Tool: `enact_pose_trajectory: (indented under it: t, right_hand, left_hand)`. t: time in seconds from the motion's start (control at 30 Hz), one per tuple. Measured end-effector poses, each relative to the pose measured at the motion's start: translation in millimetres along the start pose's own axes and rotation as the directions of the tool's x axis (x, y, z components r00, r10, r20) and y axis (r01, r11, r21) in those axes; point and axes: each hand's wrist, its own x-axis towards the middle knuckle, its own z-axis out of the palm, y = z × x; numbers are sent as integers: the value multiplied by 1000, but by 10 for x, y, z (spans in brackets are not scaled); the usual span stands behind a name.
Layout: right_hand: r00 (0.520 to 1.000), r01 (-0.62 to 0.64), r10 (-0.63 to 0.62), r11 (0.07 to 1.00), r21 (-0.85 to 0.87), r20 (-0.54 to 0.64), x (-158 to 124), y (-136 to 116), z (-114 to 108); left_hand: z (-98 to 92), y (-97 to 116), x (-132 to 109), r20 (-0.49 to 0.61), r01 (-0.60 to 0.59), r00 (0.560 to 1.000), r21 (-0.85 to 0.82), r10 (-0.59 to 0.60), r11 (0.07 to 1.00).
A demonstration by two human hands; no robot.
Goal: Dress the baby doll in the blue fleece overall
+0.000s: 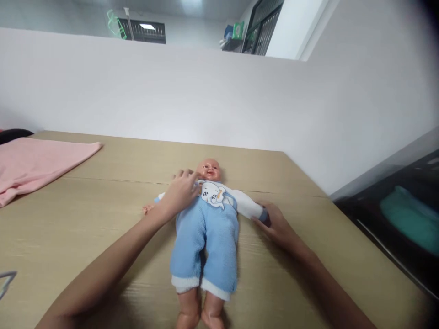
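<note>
A baby doll (210, 170) lies on its back on the table, head toward the wall. It wears fluffy light blue overalls (219, 237) with a white animal face on the chest, over a white long-sleeved top. My left hand (183, 189) rests at the doll's shoulder and collar, fingers spread and slightly bent; it partly covers that arm. Beyond my wrist, the doll's bare small hand (148, 209) sticks out. At the other side, my right hand (274, 224) is closed round the blue cuff of the white sleeve (247, 204). The doll's hand on that side is hidden.
A pink cloth (37, 164) lies at the table's far left. Part of a thin grey object (7, 281) shows at the left edge. Behind the wooden table (120, 160) rises a white wall (154, 96). Right of it is a dark area with a green item (411, 219).
</note>
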Motion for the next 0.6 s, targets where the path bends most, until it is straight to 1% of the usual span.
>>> enact_pose_trajectory:
  t: [0.03,0.1,0.13,0.2,0.23,0.3,0.4,0.47,0.53,0.6]
  right_hand:
    - [1000,-16,15,1000,16,27,-94,59,-64]
    - [998,-55,52,996,64,47,-211,119,-150]
    - [996,-82,78,992,97,42,-236,125,-169]
    - [987,-159,156,967,200,29,-235,110,-165]
    - [979,-199,200,943,267,24,-217,95,-148]
    - [963,-250,269,882,400,8,-156,58,-102]
    - [951,-243,307,811,533,-33,2,-13,-33]
    - [947,-219,315,785,579,-68,155,-82,16]
    - [942,-195,319,767,612,-100,332,-175,83]
    - [944,-160,305,754,637,-124,502,-286,177]
  left_hand:
    - [50,155,29,-2,-85,996,-35,85,996]
    - [185,425,122,36,-225,973,-102,230,969]
    - [262,529,178,77,-272,957,-113,281,956]
    - [412,666,283,170,-310,932,-86,320,947]
    - [477,700,324,199,-311,928,-60,316,949]
    - [573,717,371,205,-296,935,-8,291,955]
    - [630,685,370,164,-293,944,8,288,956]
    - [626,665,348,148,-324,934,-32,326,945]
    - [602,656,323,128,-374,915,-96,384,923]
    - [568,650,296,85,-420,896,-161,437,893]
